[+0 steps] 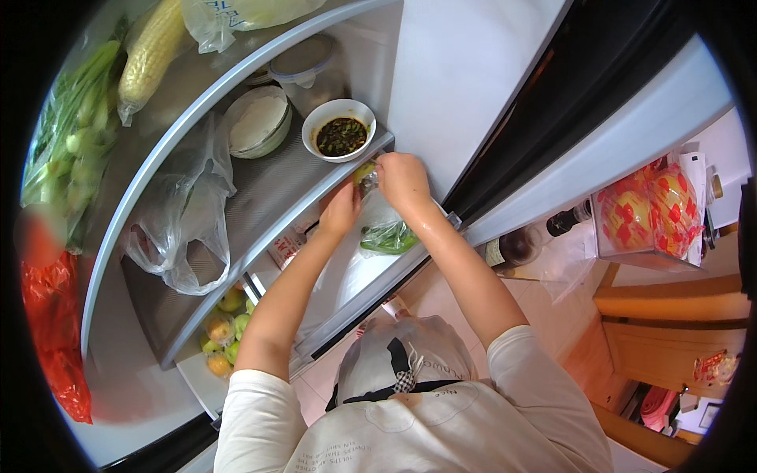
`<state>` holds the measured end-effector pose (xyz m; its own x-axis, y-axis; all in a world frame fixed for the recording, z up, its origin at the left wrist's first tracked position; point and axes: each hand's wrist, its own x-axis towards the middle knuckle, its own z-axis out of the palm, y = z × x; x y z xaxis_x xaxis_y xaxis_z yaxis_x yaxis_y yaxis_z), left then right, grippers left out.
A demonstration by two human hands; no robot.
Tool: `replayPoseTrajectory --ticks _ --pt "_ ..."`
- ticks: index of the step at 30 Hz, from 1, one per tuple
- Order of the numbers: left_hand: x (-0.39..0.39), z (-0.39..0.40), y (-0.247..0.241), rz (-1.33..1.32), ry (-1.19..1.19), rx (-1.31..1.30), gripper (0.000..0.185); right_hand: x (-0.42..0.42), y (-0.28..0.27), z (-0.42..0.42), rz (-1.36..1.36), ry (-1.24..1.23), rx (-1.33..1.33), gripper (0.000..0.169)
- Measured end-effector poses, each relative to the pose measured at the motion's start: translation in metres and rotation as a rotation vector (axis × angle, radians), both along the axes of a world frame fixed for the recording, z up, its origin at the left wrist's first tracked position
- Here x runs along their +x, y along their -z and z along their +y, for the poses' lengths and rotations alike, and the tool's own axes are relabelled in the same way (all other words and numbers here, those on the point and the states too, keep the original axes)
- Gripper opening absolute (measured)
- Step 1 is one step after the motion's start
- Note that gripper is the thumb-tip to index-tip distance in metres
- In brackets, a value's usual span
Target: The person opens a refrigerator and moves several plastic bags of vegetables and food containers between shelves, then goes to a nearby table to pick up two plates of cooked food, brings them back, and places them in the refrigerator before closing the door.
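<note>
Below the front edge of a refrigerator shelf, both hands are at a clear plastic bag (369, 180) with something yellow-green in it. My right hand (404, 180) pinches the top of the bag. My left hand (341, 207) is at its other side, its fingertips partly hidden by the shelf edge. Beneath them is a pulled-out white drawer (349, 284), where a bag of green vegetables (388, 237) lies. Just above, on the shelf, stands a white bowl of dark sauce (339, 130) with chopped green bits.
The shelf also holds a covered glass bowl (259, 123), a lidded container (307, 65) and a knotted plastic bag (186, 219). Corn (151, 53), leafy greens (83, 136) and a red bag (53, 331) lie above. Fruit (222, 337) sits lower left. The open door (597, 148) with bottles (514, 245) is at right.
</note>
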<state>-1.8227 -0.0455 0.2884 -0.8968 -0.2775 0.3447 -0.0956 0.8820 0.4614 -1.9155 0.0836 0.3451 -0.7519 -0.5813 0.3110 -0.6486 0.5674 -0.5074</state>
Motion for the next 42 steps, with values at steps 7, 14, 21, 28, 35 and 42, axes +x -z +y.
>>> replayPoseTrajectory --ticks 7,14,21,28,35,42 --pt "-0.023 -0.008 0.006 -0.119 -0.086 -0.074 0.032 0.012 -0.012 -0.010 0.036 -0.056 0.032 0.015" --pt "0.024 -0.008 -0.023 -0.174 -0.079 0.105 0.045 0.030 -0.031 0.036 -0.067 -0.161 0.371 0.019" --pt "0.058 0.003 -0.040 -0.112 0.220 0.152 0.044 0.037 -0.030 0.051 -0.043 -0.113 0.094 0.013" --pt "0.046 -0.008 -0.035 -0.216 0.087 0.213 0.024 0.059 -0.053 0.075 -0.151 0.046 -0.080 0.021" --pt "0.014 0.040 -0.020 0.346 -0.397 0.797 0.030 0.074 -0.073 0.104 -0.005 0.099 0.110 0.017" --pt "-0.012 0.043 -0.011 0.389 -0.017 0.650 0.018 0.055 -0.039 0.066 0.239 -0.180 0.151 0.024"
